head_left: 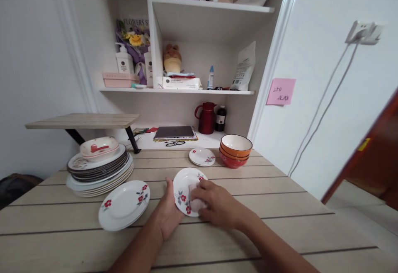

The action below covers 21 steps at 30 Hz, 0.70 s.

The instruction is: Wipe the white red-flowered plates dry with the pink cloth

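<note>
My left hand holds a small white plate with red flowers from its left and lower side, thumb up along the rim. The plate is tilted toward me above the wooden table. My right hand is closed on a pale cloth, pressed against the plate's face. Left of my left hand lie larger flowered plates, one on another. Beyond the held plate, small flowered plates lie on the table beside a stack of orange and red bowls.
A tall stack of plates topped by a white dish stands at the left, by a raised wooden stand. At the back are a closed laptop, glasses, a red jug and a dark bottle.
</note>
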Each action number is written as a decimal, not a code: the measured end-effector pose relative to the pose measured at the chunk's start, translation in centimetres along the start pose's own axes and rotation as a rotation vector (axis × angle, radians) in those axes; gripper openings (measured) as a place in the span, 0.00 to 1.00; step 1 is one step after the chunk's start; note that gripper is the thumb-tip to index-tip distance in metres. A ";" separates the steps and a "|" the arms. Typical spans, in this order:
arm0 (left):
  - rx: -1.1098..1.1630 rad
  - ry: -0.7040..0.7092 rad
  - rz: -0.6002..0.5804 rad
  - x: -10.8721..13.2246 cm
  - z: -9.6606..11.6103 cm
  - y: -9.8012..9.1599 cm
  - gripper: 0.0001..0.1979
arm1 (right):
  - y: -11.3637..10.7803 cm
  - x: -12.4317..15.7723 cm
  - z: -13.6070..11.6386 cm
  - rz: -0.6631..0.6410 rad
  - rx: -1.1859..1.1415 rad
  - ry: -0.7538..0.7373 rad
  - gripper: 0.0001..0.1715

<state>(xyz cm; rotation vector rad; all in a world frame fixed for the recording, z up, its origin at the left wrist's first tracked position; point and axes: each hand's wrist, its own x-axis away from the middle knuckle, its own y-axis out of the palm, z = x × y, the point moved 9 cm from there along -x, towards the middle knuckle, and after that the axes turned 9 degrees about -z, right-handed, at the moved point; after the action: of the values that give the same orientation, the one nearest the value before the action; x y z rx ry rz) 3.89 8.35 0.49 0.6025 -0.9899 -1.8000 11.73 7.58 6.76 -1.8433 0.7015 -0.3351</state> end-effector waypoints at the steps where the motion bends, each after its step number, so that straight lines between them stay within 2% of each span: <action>1: -0.007 -0.023 -0.012 0.0 -0.1 0.2 0.39 | 0.2 0.0 -0.8 -0.011 -0.049 -0.043 0.22; 5: -0.055 -0.058 -0.026 0.0 -0.3 0.4 0.38 | 0.3 -1.1 -2.0 0.103 -0.096 -0.118 0.28; 9: -0.050 -0.003 0.013 0.1 -0.2 0.0 0.32 | -0.8 -1.7 0.0 0.295 0.097 0.010 0.30; 11: -0.040 0.024 0.058 0.2 -0.1 -0.5 0.30 | -1.5 -1.4 1.4 0.323 0.150 0.097 0.28; 13: -0.023 0.036 0.074 0.2 0.0 -0.6 0.31 | -1.9 -0.9 2.2 0.276 0.156 0.156 0.26; 15: -0.004 0.035 0.052 0.2 0.0 -0.4 0.34 | -1.6 -0.3 2.4 0.171 0.110 0.169 0.25; 18: 0.014 0.012 0.003 0.2 0.0 0.1 0.38 | -0.2 0.1 1.3 0.014 -0.027 0.088 0.24; 21: -0.001 -0.021 -0.020 0.2 -0.2 0.3 0.41 | 0.8 -0.5 -0.2 0.003 -0.143 -0.021 0.25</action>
<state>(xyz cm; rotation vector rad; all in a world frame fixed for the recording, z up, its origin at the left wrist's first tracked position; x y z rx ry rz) 4.13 8.01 0.67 0.5955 -1.0005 -1.8279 10.99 7.50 6.17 -1.9778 0.7294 -0.2688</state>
